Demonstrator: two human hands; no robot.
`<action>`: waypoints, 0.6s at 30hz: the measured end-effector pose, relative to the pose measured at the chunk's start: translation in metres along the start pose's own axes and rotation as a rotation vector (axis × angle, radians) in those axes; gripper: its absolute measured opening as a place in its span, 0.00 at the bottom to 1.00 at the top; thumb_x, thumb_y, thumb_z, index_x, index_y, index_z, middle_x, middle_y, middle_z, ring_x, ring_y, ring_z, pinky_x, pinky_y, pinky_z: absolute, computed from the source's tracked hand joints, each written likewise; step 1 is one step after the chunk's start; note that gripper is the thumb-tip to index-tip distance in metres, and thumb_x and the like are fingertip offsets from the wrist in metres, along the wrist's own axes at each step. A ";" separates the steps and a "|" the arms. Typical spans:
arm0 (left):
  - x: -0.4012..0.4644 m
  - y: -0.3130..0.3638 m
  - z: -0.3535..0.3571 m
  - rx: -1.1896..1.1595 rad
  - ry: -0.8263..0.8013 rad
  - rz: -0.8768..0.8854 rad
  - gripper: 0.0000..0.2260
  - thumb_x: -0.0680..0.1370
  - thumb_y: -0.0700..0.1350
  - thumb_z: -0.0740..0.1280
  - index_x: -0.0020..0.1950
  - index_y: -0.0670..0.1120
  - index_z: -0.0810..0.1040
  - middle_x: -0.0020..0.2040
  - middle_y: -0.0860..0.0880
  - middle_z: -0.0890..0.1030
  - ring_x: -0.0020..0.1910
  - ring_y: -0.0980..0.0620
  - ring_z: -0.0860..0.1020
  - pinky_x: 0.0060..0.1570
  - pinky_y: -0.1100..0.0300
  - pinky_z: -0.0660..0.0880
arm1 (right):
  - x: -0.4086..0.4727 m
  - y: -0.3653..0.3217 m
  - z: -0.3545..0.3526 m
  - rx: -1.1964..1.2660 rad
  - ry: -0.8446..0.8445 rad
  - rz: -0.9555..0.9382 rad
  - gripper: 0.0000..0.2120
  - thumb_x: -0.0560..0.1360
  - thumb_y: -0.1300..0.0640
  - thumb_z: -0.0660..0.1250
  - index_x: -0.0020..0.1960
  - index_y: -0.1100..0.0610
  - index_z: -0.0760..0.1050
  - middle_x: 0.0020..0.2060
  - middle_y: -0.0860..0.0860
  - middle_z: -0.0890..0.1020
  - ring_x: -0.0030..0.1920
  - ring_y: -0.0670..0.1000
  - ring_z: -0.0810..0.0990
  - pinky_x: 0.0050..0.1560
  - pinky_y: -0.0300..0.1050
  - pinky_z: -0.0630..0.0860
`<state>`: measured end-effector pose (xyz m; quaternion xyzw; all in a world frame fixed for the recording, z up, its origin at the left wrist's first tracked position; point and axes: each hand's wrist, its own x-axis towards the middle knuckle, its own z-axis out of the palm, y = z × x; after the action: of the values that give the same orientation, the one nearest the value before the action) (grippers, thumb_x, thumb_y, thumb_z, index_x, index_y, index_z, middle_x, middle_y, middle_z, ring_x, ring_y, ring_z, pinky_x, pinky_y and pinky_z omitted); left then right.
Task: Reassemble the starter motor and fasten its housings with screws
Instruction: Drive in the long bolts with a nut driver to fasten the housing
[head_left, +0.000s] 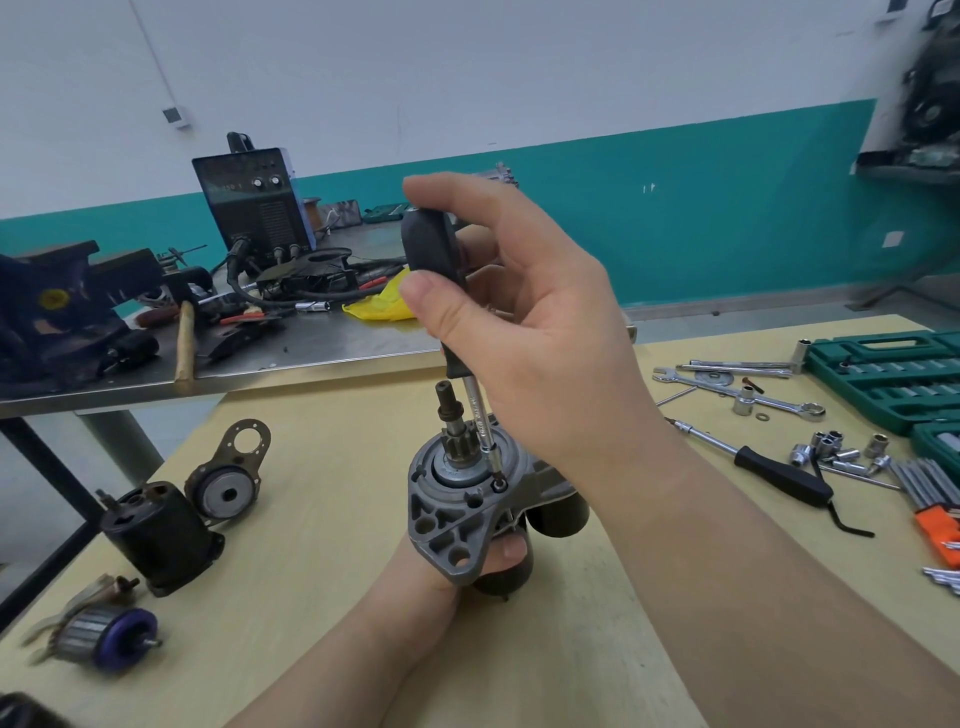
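The starter motor (457, 506) stands upright at the middle of the wooden table, its grey aluminium nose housing on top and the pinion shaft (451, 415) pointing up. My left hand (498, 558) grips the dark motor body from below, mostly hidden under the housing. My right hand (519, 322) holds the black handle of a screwdriver (434, 260) held almost vertical. Its tip sits in a screw (500, 485) on the housing's right rim.
A second black motor housing (156, 540), an end cover (228, 491) and an armature (104, 631) lie at the left. Wrenches (737, 395), a ratchet handle (769, 467), sockets, hex keys and a green tool case (893, 374) fill the right. A steel bench with a welder (254, 202) and vise stands behind.
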<state>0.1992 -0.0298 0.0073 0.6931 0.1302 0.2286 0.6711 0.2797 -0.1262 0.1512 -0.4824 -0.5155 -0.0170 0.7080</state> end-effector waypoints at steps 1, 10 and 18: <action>0.000 0.000 0.000 -0.007 0.008 -0.013 0.39 0.61 0.22 0.80 0.69 0.34 0.71 0.60 0.39 0.84 0.57 0.56 0.84 0.69 0.48 0.75 | 0.000 0.000 0.000 0.008 -0.002 0.008 0.15 0.82 0.61 0.71 0.66 0.47 0.78 0.45 0.40 0.82 0.44 0.47 0.82 0.50 0.46 0.82; 0.002 -0.009 -0.005 -0.019 -0.016 0.018 0.36 0.66 0.22 0.78 0.69 0.44 0.73 0.69 0.36 0.78 0.70 0.33 0.75 0.73 0.35 0.69 | -0.002 -0.002 -0.001 0.001 -0.008 0.021 0.16 0.83 0.61 0.69 0.67 0.46 0.77 0.48 0.50 0.84 0.45 0.55 0.85 0.51 0.60 0.84; 0.005 -0.011 0.000 -0.070 0.025 -0.088 0.31 0.72 0.17 0.68 0.54 0.53 0.87 0.35 0.70 0.83 0.43 0.73 0.81 0.49 0.75 0.76 | -0.003 -0.002 -0.003 0.073 -0.030 0.048 0.13 0.85 0.58 0.65 0.67 0.48 0.78 0.50 0.48 0.84 0.50 0.57 0.86 0.50 0.51 0.85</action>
<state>0.2046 -0.0268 -0.0025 0.6597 0.1611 0.2120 0.7028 0.2800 -0.1306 0.1504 -0.4687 -0.5149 0.0260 0.7173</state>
